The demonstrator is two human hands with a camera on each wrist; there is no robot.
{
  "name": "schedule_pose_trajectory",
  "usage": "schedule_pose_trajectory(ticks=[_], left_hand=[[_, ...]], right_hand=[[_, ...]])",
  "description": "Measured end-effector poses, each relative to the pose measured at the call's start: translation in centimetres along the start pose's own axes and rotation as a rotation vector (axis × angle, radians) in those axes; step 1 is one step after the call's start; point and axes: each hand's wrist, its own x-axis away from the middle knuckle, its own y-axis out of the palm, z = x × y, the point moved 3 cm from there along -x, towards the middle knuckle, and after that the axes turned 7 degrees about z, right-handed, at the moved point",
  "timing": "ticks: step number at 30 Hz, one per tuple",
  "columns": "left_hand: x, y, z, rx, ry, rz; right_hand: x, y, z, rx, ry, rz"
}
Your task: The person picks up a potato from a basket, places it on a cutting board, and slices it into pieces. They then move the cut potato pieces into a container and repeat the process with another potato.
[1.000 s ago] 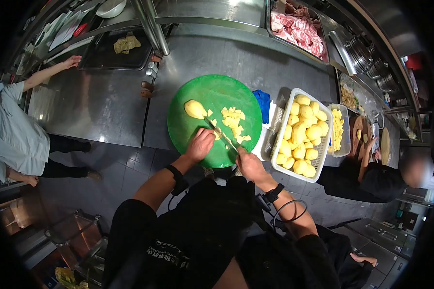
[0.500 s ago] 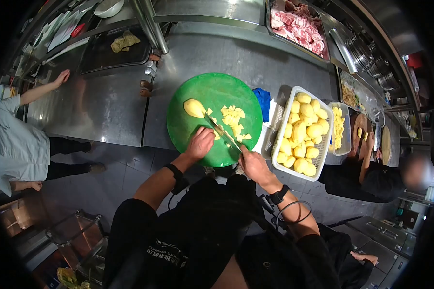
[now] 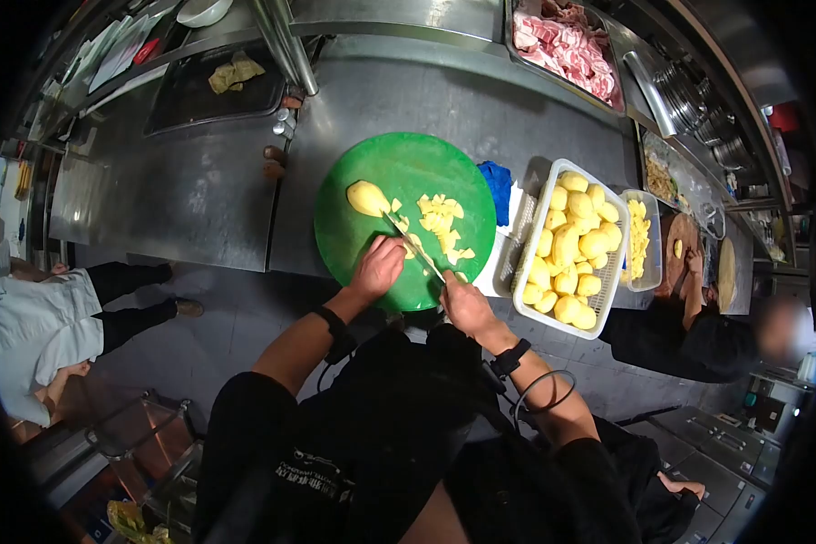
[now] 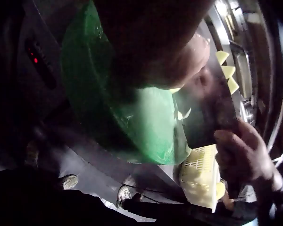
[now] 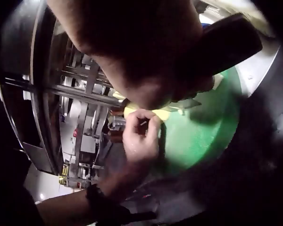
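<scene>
My right hand [image 3: 468, 306] grips the dark handle [image 5: 236, 44] of a cleaver, its broad blade [image 4: 210, 113] lying across a round green cutting board [image 3: 354, 163]. Curled beside the blade are the fingers of my left hand [image 3: 377, 268], holding a potato piece [image 4: 174, 90] against the board; the piece is mostly hidden under them. A peeled potato [image 3: 367, 198] lies past the blade's tip, at the board's upper left. To the right of the blade is a loose group of cut potato chunks [image 3: 440, 213], with small bits close along the blade.
Right of the board stands a white basket [image 3: 528, 272] of peeled potatoes, with a clear tub [image 3: 646, 281] of cut pieces beyond it. A blue cloth [image 3: 496, 186] lies between board and basket. Behind is a tray of sliced meat [image 3: 567, 50]. Other people stand left and right.
The cleaver and right hand shift slightly back and forth while the left hand stays in place. At far left, a person in a light shirt has drawn their arm back from the counter.
</scene>
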Motion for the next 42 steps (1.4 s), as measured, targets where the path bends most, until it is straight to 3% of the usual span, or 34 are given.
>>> schedule_pose_trajectory(ticks=[7, 10, 12, 16, 34, 40, 42], left_hand=[[-0.1, -0.2, 0.0, 0.001, 0.012, -0.002], [0.1, -0.1, -0.2, -0.001, 0.038, 0.004], [0.2, 0.0, -0.4, -0.015, 0.045, 0.016], [0.6, 0.5, -0.5, -0.021, 0.005, 0.025], [1.0, 0.2, -0.7, -0.014, 0.023, 0.025], [1.0, 0.3, -0.5, -0.028, 0.013, 0.027], [0.9, 0.2, -0.4, -0.033, 0.023, 0.04]], right_hand=[[0.9, -6.0, -3.3, 0.002, -0.051, -0.028], [1.9, -6.2, -3.3, -0.014, -0.088, 0.047], [1.7, -5.3, -2.9, -0.013, -0.021, -0.042], [0.3, 0.6, 0.0, -0.019, 0.004, 0.01], [2.1, -6.1, -3.8, 0.025, 0.001, -0.056], [0.7, 1.1, 0.2, -0.018, -0.014, -0.019], [0.4, 0.3, -0.6, -0.031, -0.034, 0.013]])
